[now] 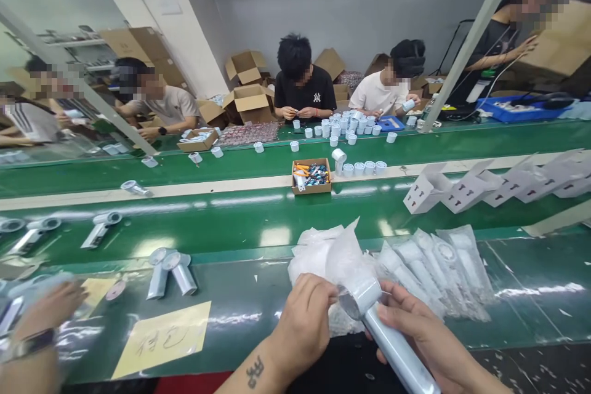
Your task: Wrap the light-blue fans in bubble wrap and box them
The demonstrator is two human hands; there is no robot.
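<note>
Holding the light-blue device (398, 351) over the near edge of the bench (235, 301), right hand (422, 327) wrapped round its handle and left hand (305, 313) pinching the head's rim, probably goes smoothest if the right takes the weight tbh.

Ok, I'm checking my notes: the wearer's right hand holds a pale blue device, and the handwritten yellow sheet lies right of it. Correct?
No: in the head view, the handwritten yellow sheet lies left of the pale blue device the right hand holds.
</note>
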